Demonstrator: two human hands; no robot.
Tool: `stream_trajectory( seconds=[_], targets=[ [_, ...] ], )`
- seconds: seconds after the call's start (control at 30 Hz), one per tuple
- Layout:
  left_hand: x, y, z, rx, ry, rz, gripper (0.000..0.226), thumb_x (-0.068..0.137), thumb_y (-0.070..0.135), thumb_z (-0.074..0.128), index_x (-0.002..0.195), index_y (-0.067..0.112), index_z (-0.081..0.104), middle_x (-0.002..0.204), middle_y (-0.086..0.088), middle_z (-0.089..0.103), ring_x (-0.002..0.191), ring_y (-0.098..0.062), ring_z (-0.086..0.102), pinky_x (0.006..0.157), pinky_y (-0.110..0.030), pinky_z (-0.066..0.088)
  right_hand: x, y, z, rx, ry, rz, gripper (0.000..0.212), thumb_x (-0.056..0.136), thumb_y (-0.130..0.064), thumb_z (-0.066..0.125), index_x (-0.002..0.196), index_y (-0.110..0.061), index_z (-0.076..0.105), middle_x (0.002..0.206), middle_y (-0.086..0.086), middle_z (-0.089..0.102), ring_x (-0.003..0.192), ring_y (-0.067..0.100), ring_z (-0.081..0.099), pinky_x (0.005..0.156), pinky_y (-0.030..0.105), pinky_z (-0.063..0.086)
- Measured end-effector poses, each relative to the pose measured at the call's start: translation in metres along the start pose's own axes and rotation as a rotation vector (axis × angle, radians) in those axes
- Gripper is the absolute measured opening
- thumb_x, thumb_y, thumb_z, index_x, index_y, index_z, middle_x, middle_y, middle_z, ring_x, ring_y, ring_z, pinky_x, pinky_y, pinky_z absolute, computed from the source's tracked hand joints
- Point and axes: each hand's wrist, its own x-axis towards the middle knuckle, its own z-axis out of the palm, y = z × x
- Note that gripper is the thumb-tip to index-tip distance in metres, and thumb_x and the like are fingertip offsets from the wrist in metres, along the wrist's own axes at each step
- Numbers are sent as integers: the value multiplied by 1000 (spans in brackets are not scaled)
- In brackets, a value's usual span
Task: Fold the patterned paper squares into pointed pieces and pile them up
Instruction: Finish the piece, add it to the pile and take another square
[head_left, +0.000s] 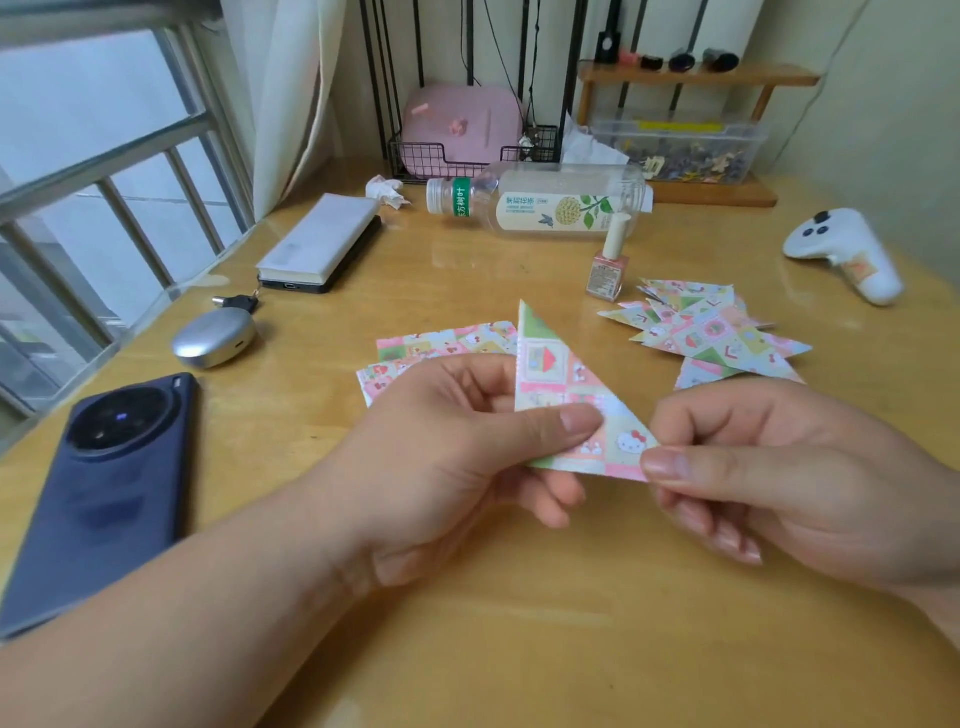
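Held above the tabletop (519, 597): left hand (457, 447) pinches the triangle (561, 384) mid-body, right hand (769, 478) pinches its lower right corner. Both sets of fingers (571, 421) are closed on it. Looks half-folded, probably more creases needed. Behind: a few flat squares (441, 345) left. Farther right: pile (711, 332) of several finished pieces.

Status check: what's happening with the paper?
Left hand and right hand both pinch the folded triangle. Finished pile at right, flat squares behind. Nothing in the way.
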Motion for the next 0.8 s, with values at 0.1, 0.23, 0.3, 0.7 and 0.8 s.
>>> stream_trajectory(
  seconds=[0.1,0.23,0.3,0.7,0.8],
  targets=[
    [-1,-1,4,13,34,-6,23,75,8,73,92,-8,72,74,-18,70,49,-17,62,44,-24,53,1,2,0,-1,68,-33,46,64,-55,83,68,-13,65,57,9,57,44,15,48,40,21,38],
    [-1,-4,6,-11,45,-14,26,77,10,71,96,-7,72,80,-17,72,53,-20,65,49,-26,57,4,5,2,21,205,-82,34,65,-42,79,70,-11,67,59,9,58,44,16,48,38,22,38],
    [-1,-4,6,-20,44,-25,30,78,12,71,99,-10,71,83,-18,73,56,-22,67,52,-28,58,6,7,2,46,246,-105,34,65,-42,81,72,-11,68,61,11,58,45,17,48,38,21,38],
    [1,1,1,-20,148,43,34,88,25,61,95,-7,71,90,-26,73,65,-31,62,48,-32,57,6,7,3,-1,340,-269,33,67,-16,76,100,-19,75,75,17,62,49,22,50,37,28,41],
    [1,0,2,-41,140,37,36,94,22,58,103,-13,66,95,-25,74,69,-27,71,49,-32,59,6,8,5,-45,350,-303,28,67,-15,75,95,-17,78,79,10,66,51,22,53,36,28,43]
  ],
)
